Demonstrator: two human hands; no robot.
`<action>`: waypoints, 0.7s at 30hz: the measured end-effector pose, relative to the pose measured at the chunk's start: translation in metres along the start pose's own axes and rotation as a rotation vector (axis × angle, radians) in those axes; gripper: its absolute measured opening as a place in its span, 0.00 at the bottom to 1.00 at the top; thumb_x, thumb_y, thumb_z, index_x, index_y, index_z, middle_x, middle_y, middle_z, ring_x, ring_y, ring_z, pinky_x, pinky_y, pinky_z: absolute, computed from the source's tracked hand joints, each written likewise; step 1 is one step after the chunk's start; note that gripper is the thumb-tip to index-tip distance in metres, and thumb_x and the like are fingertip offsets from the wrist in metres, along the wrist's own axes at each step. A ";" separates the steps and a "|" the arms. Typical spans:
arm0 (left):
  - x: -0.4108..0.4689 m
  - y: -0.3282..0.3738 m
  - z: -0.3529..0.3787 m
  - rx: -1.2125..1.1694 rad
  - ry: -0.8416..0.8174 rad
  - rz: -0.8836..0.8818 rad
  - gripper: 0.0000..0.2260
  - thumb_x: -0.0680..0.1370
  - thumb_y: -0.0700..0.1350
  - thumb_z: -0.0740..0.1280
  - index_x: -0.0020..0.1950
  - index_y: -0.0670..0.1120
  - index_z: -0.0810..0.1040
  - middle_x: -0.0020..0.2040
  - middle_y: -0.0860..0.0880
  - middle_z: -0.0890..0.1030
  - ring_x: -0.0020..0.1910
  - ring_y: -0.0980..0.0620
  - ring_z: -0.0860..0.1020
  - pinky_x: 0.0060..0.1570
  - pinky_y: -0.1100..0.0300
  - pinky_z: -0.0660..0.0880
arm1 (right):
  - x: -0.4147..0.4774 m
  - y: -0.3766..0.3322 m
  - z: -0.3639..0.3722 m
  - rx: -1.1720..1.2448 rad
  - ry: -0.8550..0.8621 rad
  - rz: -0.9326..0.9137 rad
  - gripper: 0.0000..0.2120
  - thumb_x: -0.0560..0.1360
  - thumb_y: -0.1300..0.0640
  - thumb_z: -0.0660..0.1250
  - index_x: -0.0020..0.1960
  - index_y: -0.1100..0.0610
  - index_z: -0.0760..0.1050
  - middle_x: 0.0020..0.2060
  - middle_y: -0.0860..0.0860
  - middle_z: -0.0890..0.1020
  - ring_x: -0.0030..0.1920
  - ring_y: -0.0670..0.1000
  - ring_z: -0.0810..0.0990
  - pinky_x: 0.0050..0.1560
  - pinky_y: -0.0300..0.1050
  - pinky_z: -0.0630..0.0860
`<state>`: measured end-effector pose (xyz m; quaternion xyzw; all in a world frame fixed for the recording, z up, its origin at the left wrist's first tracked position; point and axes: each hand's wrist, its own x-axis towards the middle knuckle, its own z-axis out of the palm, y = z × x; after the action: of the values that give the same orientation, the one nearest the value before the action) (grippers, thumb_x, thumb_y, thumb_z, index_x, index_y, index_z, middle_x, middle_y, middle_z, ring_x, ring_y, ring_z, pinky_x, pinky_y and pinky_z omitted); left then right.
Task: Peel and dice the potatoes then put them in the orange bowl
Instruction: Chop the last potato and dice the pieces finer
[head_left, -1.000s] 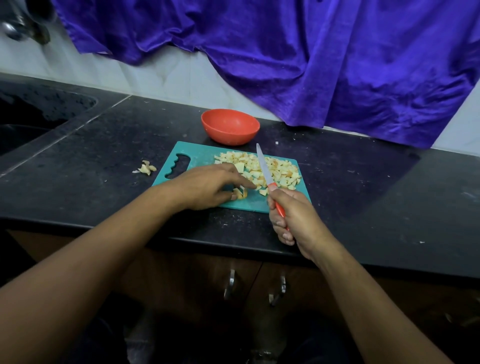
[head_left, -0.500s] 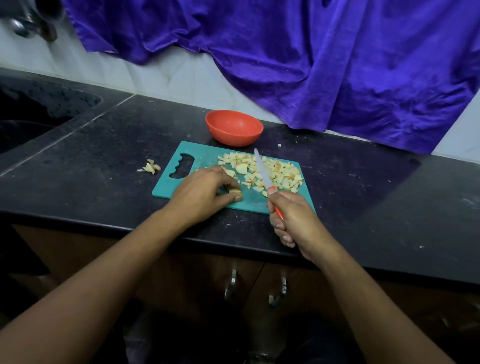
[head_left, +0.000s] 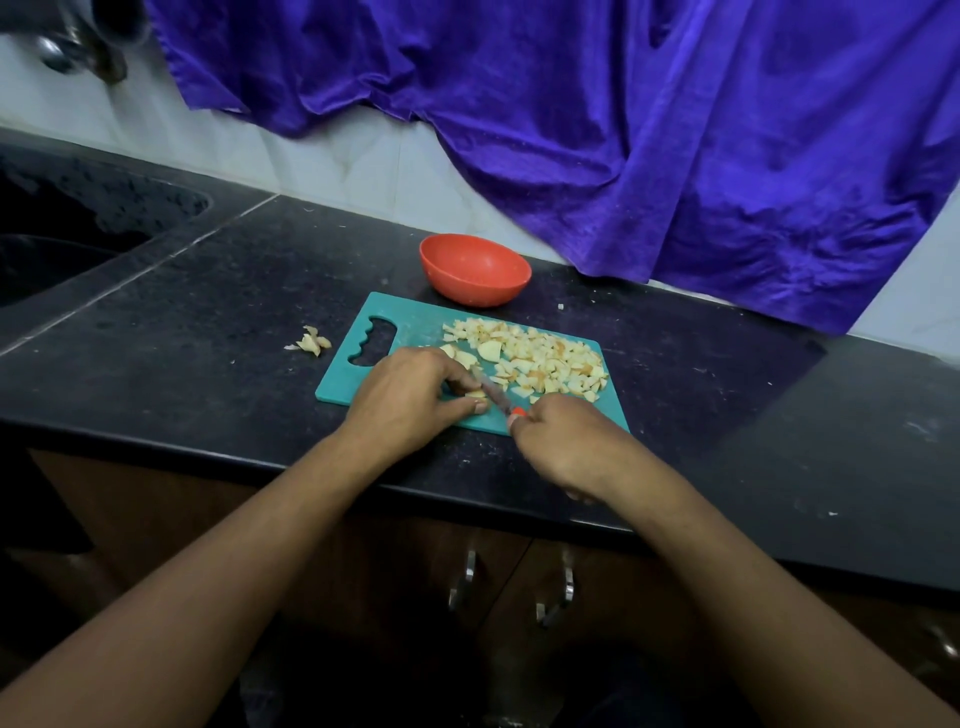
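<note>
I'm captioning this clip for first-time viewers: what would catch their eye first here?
The purple cloth hangs across the back wall. Below it, the orange bowl stands behind a teal cutting board heaped with diced potato, where the left hand pins a piece and the right hand grips the knife.

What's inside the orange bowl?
Nothing shows inside the orange bowl, only its bare orange inside. Its near wall hides the lowest bit. The potato pieces are on the cutting board.

A black speckled stone desk runs below a white tiled wall draped with creased purple cloth, with a dark sink at left under a metal tap and brown cabinet doors with metal handles beneath.
</note>
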<state>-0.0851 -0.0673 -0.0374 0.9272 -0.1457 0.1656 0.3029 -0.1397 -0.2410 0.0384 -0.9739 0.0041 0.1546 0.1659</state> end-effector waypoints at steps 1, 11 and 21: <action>0.000 0.000 0.000 -0.007 -0.003 -0.007 0.13 0.73 0.57 0.77 0.55 0.56 0.86 0.51 0.58 0.85 0.44 0.59 0.77 0.49 0.54 0.79 | -0.001 -0.005 -0.003 -0.015 -0.010 0.009 0.15 0.85 0.46 0.56 0.55 0.55 0.76 0.38 0.52 0.79 0.33 0.49 0.77 0.32 0.44 0.71; -0.004 0.002 -0.003 -0.056 0.020 -0.050 0.07 0.74 0.49 0.78 0.51 0.55 0.88 0.48 0.59 0.86 0.46 0.58 0.82 0.52 0.53 0.80 | -0.003 -0.044 -0.018 -0.176 -0.015 0.041 0.13 0.83 0.55 0.58 0.41 0.59 0.72 0.32 0.54 0.79 0.29 0.51 0.76 0.29 0.41 0.70; -0.006 0.005 -0.004 -0.058 0.012 -0.035 0.04 0.75 0.52 0.76 0.49 0.60 0.87 0.43 0.65 0.82 0.41 0.60 0.79 0.44 0.58 0.79 | -0.007 -0.024 0.019 -0.115 0.055 0.000 0.12 0.83 0.49 0.60 0.60 0.55 0.75 0.46 0.51 0.77 0.50 0.52 0.78 0.51 0.51 0.77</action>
<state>-0.0936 -0.0679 -0.0346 0.9194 -0.1322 0.1615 0.3335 -0.1504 -0.2121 0.0312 -0.9858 -0.0003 0.1279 0.1093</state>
